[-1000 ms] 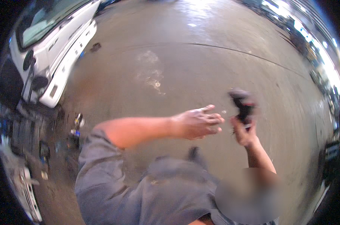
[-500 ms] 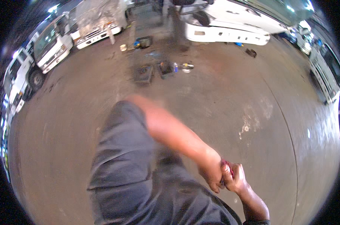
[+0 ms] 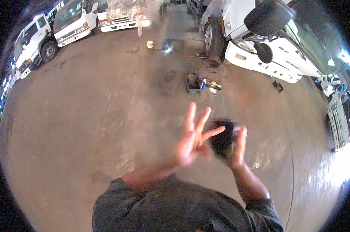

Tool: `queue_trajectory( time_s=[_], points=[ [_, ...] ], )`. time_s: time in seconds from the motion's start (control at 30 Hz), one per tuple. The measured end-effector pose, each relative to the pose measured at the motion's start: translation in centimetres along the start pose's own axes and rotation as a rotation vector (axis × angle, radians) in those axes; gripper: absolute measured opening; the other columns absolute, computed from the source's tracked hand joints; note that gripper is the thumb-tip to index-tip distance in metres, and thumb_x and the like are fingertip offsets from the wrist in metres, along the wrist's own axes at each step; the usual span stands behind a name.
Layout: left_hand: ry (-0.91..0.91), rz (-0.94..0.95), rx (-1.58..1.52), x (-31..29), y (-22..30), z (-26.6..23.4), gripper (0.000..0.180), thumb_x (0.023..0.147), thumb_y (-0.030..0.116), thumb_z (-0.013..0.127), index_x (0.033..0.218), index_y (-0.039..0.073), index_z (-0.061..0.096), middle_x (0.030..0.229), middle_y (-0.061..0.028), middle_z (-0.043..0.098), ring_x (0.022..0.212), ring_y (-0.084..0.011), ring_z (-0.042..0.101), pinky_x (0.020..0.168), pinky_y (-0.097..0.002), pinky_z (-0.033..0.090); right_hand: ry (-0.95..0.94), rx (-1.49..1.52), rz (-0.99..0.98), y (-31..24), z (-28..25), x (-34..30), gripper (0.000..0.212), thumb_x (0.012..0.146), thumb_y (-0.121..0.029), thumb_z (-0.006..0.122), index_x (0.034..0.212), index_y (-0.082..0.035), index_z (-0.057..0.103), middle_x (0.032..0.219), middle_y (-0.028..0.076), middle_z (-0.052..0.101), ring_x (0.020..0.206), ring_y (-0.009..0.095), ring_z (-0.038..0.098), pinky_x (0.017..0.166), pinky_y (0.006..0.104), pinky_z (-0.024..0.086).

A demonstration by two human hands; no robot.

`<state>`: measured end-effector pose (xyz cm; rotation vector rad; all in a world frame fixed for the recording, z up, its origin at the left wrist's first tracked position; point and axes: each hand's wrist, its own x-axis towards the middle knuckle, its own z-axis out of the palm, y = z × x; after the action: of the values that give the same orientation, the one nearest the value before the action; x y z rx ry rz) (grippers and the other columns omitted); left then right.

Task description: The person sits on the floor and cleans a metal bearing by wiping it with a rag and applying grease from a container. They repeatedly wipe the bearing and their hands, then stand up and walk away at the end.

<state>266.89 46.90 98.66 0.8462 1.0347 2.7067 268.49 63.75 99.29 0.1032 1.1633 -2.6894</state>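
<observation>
My left hand (image 3: 191, 145) is raised in front of my body with its fingers spread, nothing held in it. Close by on the right, my right hand (image 3: 238, 149) is curled at the edge of a dark, blurred object (image 3: 220, 143), which it appears to hold. The object's kind cannot be made out. One outstretched finger of the left hand overlaps the object's upper part; whether it touches is unclear.
On the concrete floor ahead stands a dark bin (image 3: 193, 84), with a blue-and-white can (image 3: 203, 84) beside it. A white truck (image 3: 256, 65) with a large black mirror (image 3: 269, 19) stands front right. More white trucks (image 3: 72, 23) line the far left.
Before, my right hand was closed around something dark red at my left wrist. Now the hands are apart and higher, the left fingers spread, with a dark object at the right hand. The view has shifted.
</observation>
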Motion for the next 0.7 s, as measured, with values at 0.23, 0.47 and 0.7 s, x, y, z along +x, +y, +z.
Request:
queue_trajectory(
  time_s=[0.23, 0.47, 0.7],
  points=[
    [0.331, 0.159, 0.394, 4.3, 1.5, -14.8, 0.087, 0.091, 0.067, 0.031, 0.150, 0.013, -0.003, 0.155, -0.0174, 0.011, 0.119, -0.0315, 0.053, 0.092, -0.0399, 0.047, -0.033, -0.806, -0.057, 13.6, 8.0, 14.7, 0.039, 0.085, -0.026, 0.065, 0.113, -0.003, 0.054, 0.114, 0.015, 0.060, 0.101, 0.027, 0.059, 0.085, 0.0378, 0.048],
    [0.626, 0.053, -0.008, 7.2, 5.8, -33.7, 0.084, 0.085, 0.076, 0.024, 0.150, 0.024, 0.010, 0.157, -0.0080, 0.007, 0.144, -0.0256, 0.000, 0.113, -0.0528, -0.003, -0.555, -1.419, -0.319, 13.7, 10.3, 28.4, 0.044, 0.076, -0.004, 0.061, 0.119, 0.000, 0.053, 0.101, 0.018, 0.063, 0.089, 0.025, 0.063, 0.077, 0.0316, 0.049],
    [0.371, -0.005, -0.255, 20.1, 7.9, -42.6, 0.071, 0.087, 0.070, 0.031, 0.145, 0.029, 0.029, 0.155, -0.0067, 0.017, 0.142, -0.0276, 0.016, 0.112, -0.0556, 0.014, -0.501, -1.209, -0.465, 17.3, 19.0, 50.9, 0.059, 0.084, -0.014, 0.062, 0.139, -0.009, 0.041, 0.141, 0.013, 0.044, 0.132, 0.027, 0.039, 0.109, 0.0422, 0.029]
  ],
)
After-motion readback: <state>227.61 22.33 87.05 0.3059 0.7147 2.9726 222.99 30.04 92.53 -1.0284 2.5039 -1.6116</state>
